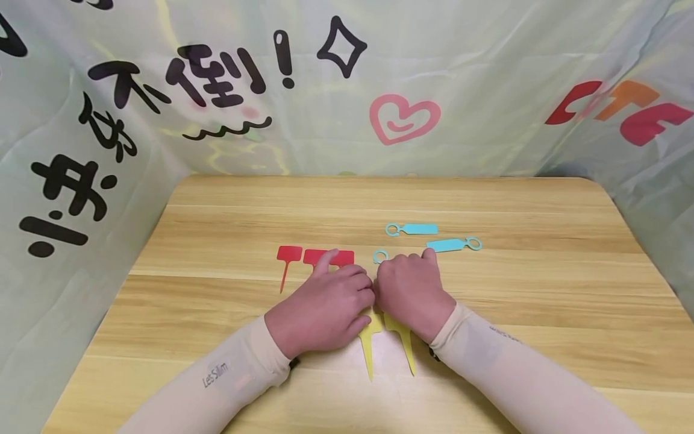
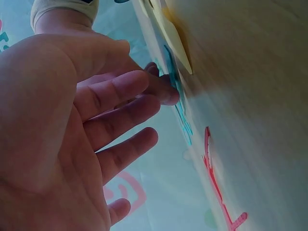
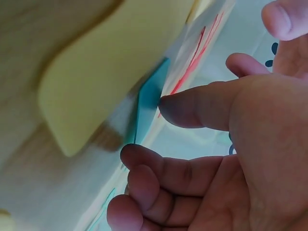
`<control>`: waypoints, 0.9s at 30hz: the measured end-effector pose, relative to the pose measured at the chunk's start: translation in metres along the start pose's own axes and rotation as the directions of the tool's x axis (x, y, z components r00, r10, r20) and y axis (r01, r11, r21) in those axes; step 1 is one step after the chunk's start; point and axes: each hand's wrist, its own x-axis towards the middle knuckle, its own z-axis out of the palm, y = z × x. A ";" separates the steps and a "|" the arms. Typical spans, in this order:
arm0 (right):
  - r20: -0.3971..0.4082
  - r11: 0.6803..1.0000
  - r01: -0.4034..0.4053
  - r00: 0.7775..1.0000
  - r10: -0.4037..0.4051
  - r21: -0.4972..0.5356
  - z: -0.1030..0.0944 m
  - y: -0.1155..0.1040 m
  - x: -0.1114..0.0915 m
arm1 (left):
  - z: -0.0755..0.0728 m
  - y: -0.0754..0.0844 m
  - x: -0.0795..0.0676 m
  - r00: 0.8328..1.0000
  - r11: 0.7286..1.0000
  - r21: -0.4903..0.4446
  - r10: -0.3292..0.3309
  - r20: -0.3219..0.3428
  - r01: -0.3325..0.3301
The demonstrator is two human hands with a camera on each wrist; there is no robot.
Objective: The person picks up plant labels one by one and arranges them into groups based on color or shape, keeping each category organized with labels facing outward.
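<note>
My right hand (image 1: 413,289) pinches a blue plant tag (image 3: 150,101) near the middle of the table, with thumb and index fingertip at its edges in the right wrist view. The ring end of that tag shows past the knuckles in the head view. Close beside it, my left hand (image 1: 325,307) is palm down, fingers loose and parted in the left wrist view, holding nothing. Two yellow T-shaped plant labels (image 1: 402,340) point toward me, their upper ends partly under the hands. Beyond the left hand, red T-shaped labels (image 1: 289,254) lie in a row, partly covered by it.
Two more blue ring tags, one farther back (image 1: 420,229) and one just beyond the right hand (image 1: 447,245), lie on the wooden table (image 1: 542,271). A printed cloth (image 1: 477,72) hangs behind the table and along its sides.
</note>
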 end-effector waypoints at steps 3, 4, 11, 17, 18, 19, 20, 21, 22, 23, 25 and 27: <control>-0.011 1.000 -0.004 1.000 0.004 -0.008 -0.003 0.003 -0.002 | 0.001 0.000 0.000 1.000 1.000 -0.001 0.004 -0.010 -0.004; -0.021 1.000 -0.003 1.000 0.003 -0.012 -0.004 0.004 -0.002 | 0.001 0.000 0.000 1.000 1.000 0.000 0.006 -0.013 -0.006; -0.110 1.000 0.003 0.994 -0.005 -0.014 -0.009 0.024 -0.003 | 0.003 0.000 0.001 1.000 1.000 0.001 0.004 0.008 -0.004; -0.122 0.999 -0.005 0.993 0.010 0.040 -0.017 0.057 0.005 | 0.003 0.000 0.001 0.999 1.000 0.002 0.001 0.035 -0.001; -0.116 0.999 -0.002 0.993 0.009 0.054 -0.018 0.063 0.006 | 0.003 0.000 0.002 0.999 1.000 0.002 0.001 0.036 -0.001; -0.114 0.998 0.004 0.993 0.003 0.064 -0.019 0.068 0.008 | 0.004 0.001 0.002 0.999 1.000 0.000 0.002 0.040 -0.002; -0.110 0.998 0.009 0.994 -0.002 0.067 -0.020 0.073 0.009 | 0.004 0.001 0.002 0.999 1.000 0.000 0.003 0.044 -0.003; -0.108 0.997 0.013 0.994 -0.005 0.071 -0.021 0.078 0.011 | 0.004 0.001 0.002 0.999 1.000 0.001 0.004 0.051 -0.004; -0.104 0.997 0.015 0.995 -0.007 0.078 -0.021 0.082 0.013 | 0.004 0.001 0.001 0.998 1.000 0.003 0.005 0.061 -0.005; -0.098 0.996 0.015 0.995 -0.007 0.083 -0.021 0.085 0.015 | 0.004 0.002 0.001 0.997 1.000 0.007 0.005 0.074 -0.006; -0.106 0.996 0.021 0.994 -0.012 0.086 -0.021 0.090 0.019 | 0.005 0.003 0.000 0.995 1.000 0.014 0.006 0.101 -0.008; -0.107 0.994 0.026 0.994 -0.014 0.109 -0.020 0.095 0.023 | 0.005 0.004 0.000 0.993 1.000 0.016 0.006 0.121 -0.008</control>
